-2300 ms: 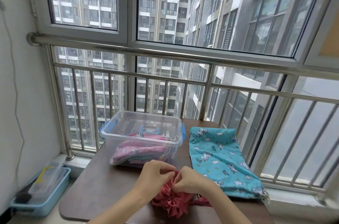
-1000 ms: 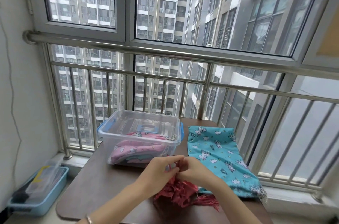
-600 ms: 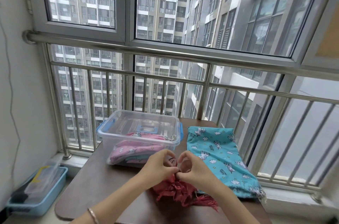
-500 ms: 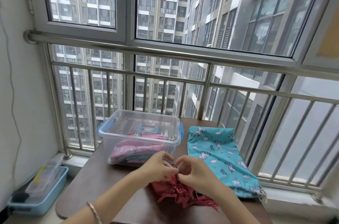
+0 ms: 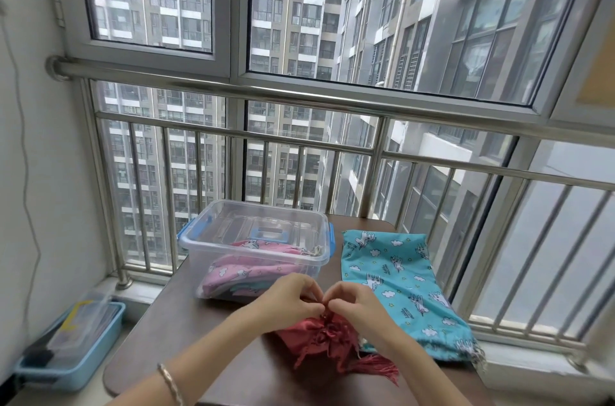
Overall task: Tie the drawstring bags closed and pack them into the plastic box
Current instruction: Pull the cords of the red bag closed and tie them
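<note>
A red drawstring bag [image 5: 319, 337] with a gathered mouth and red tassels lies on the brown table [image 5: 199, 339] near its front edge. My left hand [image 5: 289, 301] and my right hand [image 5: 357, 304] meet fingertip to fingertip above it, each pinching the bag's cord at the mouth. Behind them stands a clear plastic box [image 5: 256, 246] with blue latches, holding a pink unicorn-print bag [image 5: 249, 267]. A turquoise unicorn-print bag [image 5: 399, 286] lies flat to the right of the box.
A steel railing [image 5: 299, 136] and windows run close behind the table. A white wall [image 5: 40, 172] stands at the left. On the floor at lower left sits a light blue tray [image 5: 70, 344] with a clear container in it.
Both hands stayed together over the red bag's mouth, working the cord with small finger movements. The bag's gathers have shifted slightly. Box and turquoise bag have not moved.
</note>
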`<state>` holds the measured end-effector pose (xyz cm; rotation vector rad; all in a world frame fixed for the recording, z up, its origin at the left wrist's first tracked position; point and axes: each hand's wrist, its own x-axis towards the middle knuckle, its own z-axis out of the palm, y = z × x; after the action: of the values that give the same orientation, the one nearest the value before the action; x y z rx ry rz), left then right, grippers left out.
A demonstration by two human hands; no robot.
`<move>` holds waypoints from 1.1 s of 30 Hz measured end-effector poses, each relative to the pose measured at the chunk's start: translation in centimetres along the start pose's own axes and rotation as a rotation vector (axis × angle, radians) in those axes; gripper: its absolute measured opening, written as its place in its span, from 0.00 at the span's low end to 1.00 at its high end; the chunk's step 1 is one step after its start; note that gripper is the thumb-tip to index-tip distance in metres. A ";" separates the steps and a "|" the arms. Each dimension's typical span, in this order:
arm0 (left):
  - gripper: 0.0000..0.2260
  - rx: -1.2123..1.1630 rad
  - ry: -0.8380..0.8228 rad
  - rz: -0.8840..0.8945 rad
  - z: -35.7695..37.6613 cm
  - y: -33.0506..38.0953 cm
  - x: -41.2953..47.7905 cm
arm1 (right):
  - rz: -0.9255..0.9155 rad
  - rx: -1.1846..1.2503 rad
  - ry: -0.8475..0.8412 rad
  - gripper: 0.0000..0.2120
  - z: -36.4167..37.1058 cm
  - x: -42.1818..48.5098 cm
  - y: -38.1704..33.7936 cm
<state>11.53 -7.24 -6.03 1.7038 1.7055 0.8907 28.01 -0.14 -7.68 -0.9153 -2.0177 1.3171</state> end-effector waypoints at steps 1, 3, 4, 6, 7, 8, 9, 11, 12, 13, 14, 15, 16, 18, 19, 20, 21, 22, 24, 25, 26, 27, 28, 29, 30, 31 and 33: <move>0.03 0.035 0.002 0.020 0.0 0.0 0.1 | 0.034 0.101 -0.003 0.06 0.0 0.1 0.1; 0.02 0.055 0.019 0.034 0.0 -0.2 0.2 | 0.118 0.358 -0.022 0.12 0.1 0.5 0.7; 0.03 0.029 0.025 0.025 0.1 -0.2 0.1 | 0.131 0.447 -0.024 0.14 0.1 0.6 0.9; 0.05 -0.090 0.014 -0.025 0.4 -0.2 0.1 | 0.101 0.461 -0.010 0.17 -0.1 0.6 1.2; 0.05 -0.171 0.009 -0.065 0.5 -0.1 0.1 | 0.066 0.384 0.005 0.16 -0.3 0.5 1.2; 0.05 -0.257 0.006 -0.113 0.7 0.0 0.0 | 0.016 0.278 0.021 0.15 -0.4 0.4 1.1; 0.04 -0.348 0.000 -0.159 0.7 0.1 0.0 | -0.033 0.176 0.036 0.12 -0.5 0.3 1.0; 0.05 -0.489 -0.027 -0.219 0.8 0.2 0.2 | -0.100 0.037 0.052 0.09 -0.4 0.3 1.0; 0.06 -0.518 -0.039 -0.235 0.7 0.4 0.2 | -0.116 0.003 0.065 0.09 -0.3 0.3 1.0; 0.07 -0.530 -0.043 -0.247 0.7 0.5 0.2 | -0.125 -0.010 0.082 0.08 -0.2 0.3 1.0; 0.07 -0.533 -0.042 -0.252 0.7 0.7 0.2 | -0.130 -0.016 0.101 0.07 -0.2 0.2 0.9; 0.07 -0.538 -0.039 -0.254 0.6 0.9 0.2 | -0.134 -0.021 0.112 0.08 -0.2 0.2 1.0; 0.06 -0.546 -0.036 -0.255 0.6 1.0 0.3 | -0.136 -0.031 0.110 0.09 -0.3 0.1 1.0; 0.06 -0.534 -0.030 -0.259 0.6 1.1 0.3 | -0.144 -0.063 0.095 0.14 -0.4 -0.1 0.7; 0.05 -0.512 -0.026 -0.260 0.6 1.0 0.3 | -0.153 -0.085 0.091 0.15 -0.5 -0.3 0.5; 0.05 -0.488 -0.022 -0.256 0.5 0.8 0.3 | -0.161 -0.109 0.089 0.13 -0.7 -0.4 0.3; 0.04 -0.470 -0.024 -0.250 0.5 0.6 0.3 | -0.162 -0.129 0.089 0.09 -0.9 -0.3 0.3; 0.05 -0.452 -0.034 -0.244 0.5 0.4 0.3 | -0.161 -0.146 0.085 0.05 -1.1 -0.3 0.4; 0.06 -0.417 -0.053 -0.240 0.7 0.3 0.3 | -0.153 -0.184 0.069 0.05 -1.3 -0.3 0.7; 0.07 -0.379 -0.051 -0.235 0.6 0.4 0.3 | -0.139 -0.207 0.060 0.05 -1.4 -0.3 0.7; 0.08 -0.318 -0.040 -0.220 0.5 0.5 0.2 | -0.118 -0.232 0.054 0.06 -1.5 -0.3 0.7; 0.08 -0.236 -0.027 -0.192 0.2 0.4 0.2 | -0.091 -0.265 0.049 0.07 -1.8 -0.2 0.8; 0.09 -0.154 -0.021 -0.153 -0.1 0.1 0.2 | -0.065 -0.316 0.043 0.07 -2.4 -0.2 0.9; 0.10 -0.085 -0.025 -0.119 -0.5 -0.3 0.2 | -0.039 -0.391 0.033 0.07 -3.1 -0.2 1.2; 0.11 -0.046 -0.029 -0.101 -0.9 -0.7 0.1 | -0.012 -0.474 0.018 0.07 -3.9 -0.2 1.4; 0.12 -0.042 -0.032 -0.103 -1.2 -1.1 0.0 | 0.013 -0.540 0.003 0.07 -4.5 -0.2 1.6; 0.14 -0.046 -0.031 -0.130 -1.1 -1.5 -0.1 | 0.036 -0.569 -0.016 0.08 -4.9 -0.4 1.2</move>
<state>9.76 -7.41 -6.54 1.5493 1.7401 0.8331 32.24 2.65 -7.06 -1.1879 -2.4480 0.7664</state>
